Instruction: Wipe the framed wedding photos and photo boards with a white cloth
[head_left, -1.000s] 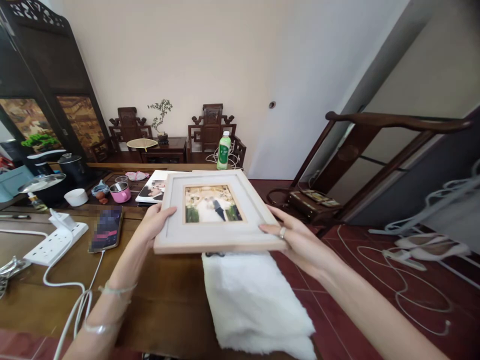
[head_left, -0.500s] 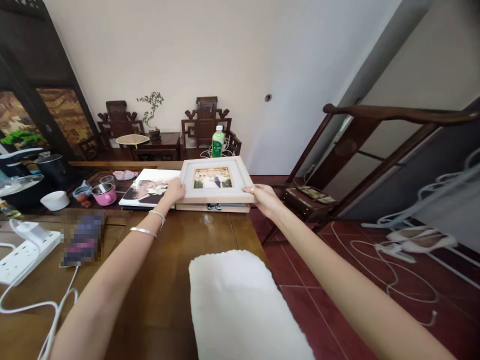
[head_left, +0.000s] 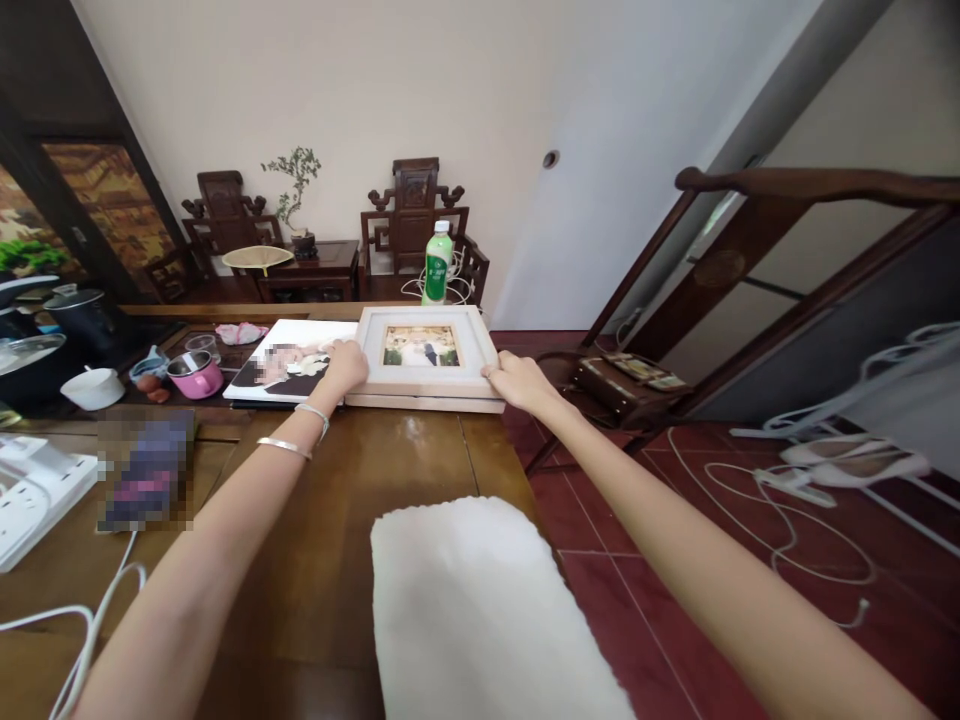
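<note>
— Down it came: we've lowered the picture frame (head_left: 425, 350) onto a second frame (head_left: 420, 402) at the far edge of the counter (head_left: 360, 470).
— Our left hand (head_left: 346, 367) and right hand (head_left: 517, 380) grip its sides, fingers curled.
— Any writing?
— We can't read the label on the green bottle (head_left: 437, 264); the phone (head_left: 146, 470) is blurred out.

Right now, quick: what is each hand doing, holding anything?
Left hand: closed on the left edge of the picture frame.
Right hand: closed on the same frame's right edge.
</note>
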